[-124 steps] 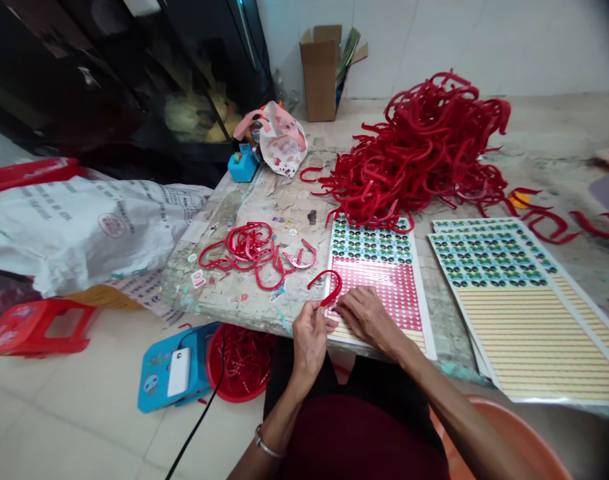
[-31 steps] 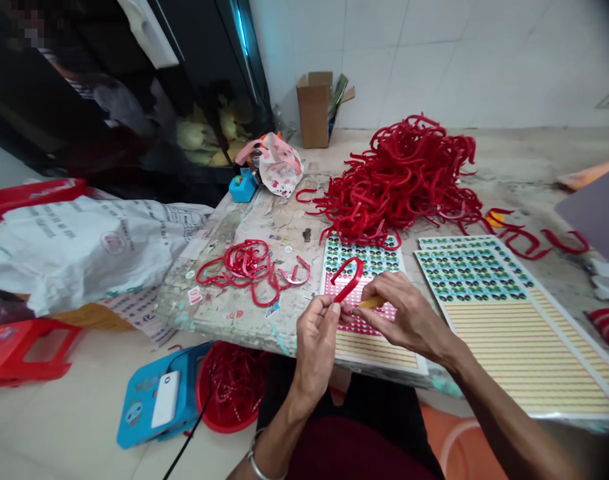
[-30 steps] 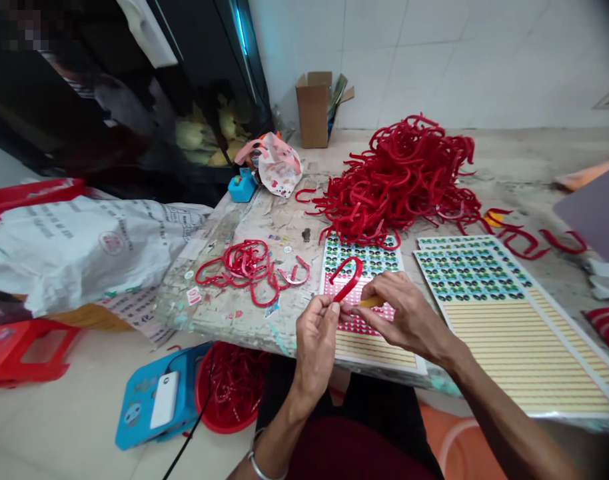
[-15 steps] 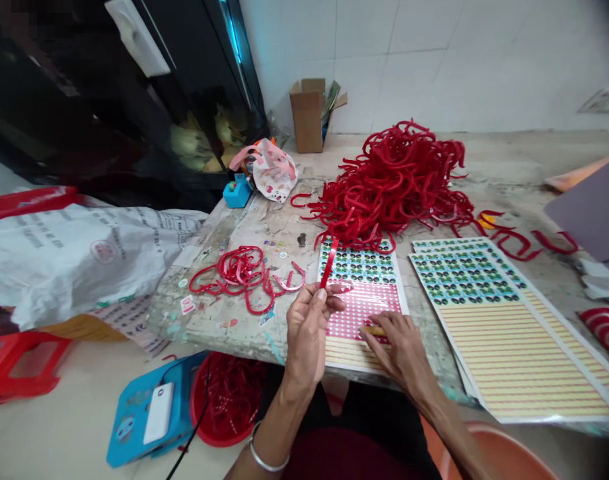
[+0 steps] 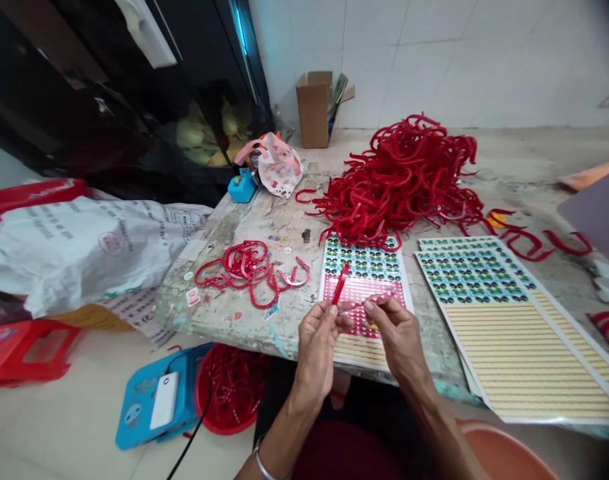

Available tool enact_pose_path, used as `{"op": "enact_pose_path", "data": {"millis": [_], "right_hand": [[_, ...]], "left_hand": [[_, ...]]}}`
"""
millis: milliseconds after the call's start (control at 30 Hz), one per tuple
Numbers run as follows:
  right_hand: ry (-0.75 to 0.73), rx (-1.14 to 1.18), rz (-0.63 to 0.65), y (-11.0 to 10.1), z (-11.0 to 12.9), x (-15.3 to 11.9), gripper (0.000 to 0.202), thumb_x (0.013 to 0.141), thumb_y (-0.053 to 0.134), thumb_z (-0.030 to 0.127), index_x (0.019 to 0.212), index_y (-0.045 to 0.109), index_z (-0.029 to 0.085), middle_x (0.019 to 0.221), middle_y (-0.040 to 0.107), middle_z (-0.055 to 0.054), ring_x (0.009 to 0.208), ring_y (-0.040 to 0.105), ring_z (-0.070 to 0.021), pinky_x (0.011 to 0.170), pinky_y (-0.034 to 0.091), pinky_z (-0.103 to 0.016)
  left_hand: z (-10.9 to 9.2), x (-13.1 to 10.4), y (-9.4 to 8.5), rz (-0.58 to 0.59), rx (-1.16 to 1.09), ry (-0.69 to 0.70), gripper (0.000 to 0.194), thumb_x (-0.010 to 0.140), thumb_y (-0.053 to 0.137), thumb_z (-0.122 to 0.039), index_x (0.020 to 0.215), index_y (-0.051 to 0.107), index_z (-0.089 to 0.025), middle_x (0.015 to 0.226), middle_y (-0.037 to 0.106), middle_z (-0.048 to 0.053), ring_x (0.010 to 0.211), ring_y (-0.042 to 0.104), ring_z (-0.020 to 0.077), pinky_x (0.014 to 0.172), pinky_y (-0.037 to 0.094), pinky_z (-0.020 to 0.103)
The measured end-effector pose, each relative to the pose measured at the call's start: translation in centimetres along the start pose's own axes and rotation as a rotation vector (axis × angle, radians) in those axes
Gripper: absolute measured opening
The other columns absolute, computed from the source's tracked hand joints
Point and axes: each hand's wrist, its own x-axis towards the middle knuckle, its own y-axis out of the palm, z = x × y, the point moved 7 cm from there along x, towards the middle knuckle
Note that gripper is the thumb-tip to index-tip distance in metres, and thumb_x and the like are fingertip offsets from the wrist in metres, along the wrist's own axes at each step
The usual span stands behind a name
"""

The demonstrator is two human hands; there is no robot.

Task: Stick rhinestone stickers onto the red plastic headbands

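A glossy red curved strip [image 5: 340, 283] stands up from my left hand [image 5: 318, 340], pinched between thumb and fingers. My right hand [image 5: 403, 333] is closed just to its right, thumb and forefinger together near the strip's other arm; a small yellow object shows under its fingers. Whether the right fingertips grip the strip or something smaller is unclear. Beneath both hands lies a sticker sheet [image 5: 369, 287] with green-blue, pink and yellow striped bands. Behind it rises a large pile of red strips [image 5: 399, 180]. A smaller heap of red strips [image 5: 247, 263] lies to the left.
More sticker sheets [image 5: 484, 327] lie at the right. A cardboard box [image 5: 313, 112], a pink-white bag [image 5: 279, 165] and a blue container [image 5: 242, 187] stand at the back. Below the table edge are a red basin [image 5: 229, 390] and a blue stool [image 5: 149, 400].
My right hand has lifted from the sheet and closed its fingers beside my left hand. The held strip has tilted slightly. The whole view has shifted a little.
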Motion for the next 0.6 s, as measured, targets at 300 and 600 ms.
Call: {"op": "enact_pose_path", "data": {"millis": [300, 600], "right_hand": [[-0.201, -0.256, 0.309, 1.1, 3.8, 1.5, 0.012, 0.083, 0.056, 0.032, 0.082, 0.057, 0.020, 0.118, 0.054, -0.007, 0.081, 0.056, -0.0168, 0.071, 0.045, -0.031], [-0.166, -0.239, 0.409, 2.1, 2.2, 2.1, 0.017, 0.082, 0.056, 0.033, 0.093, 0.062, 0.021, 0.113, 0.057, -0.006, 0.086, 0.058, -0.0177, 0.071, 0.049, -0.030]], "left_hand": [[0.9, 0.0, 0.5, 0.016, 0.099, -0.055, 0.014, 0.076, 0.062, -0.025, 0.076, 0.056, -0.013, 0.074, 0.066, 0.003, 0.049, 0.049, 0.0054, 0.055, 0.039, 0.020], [1.1, -0.1, 0.7, 0.061, 0.113, -0.069, 0.008, 0.077, 0.059, -0.021, 0.076, 0.058, -0.013, 0.068, 0.061, 0.000, 0.051, 0.053, 0.0080, 0.055, 0.040, 0.022]]}}
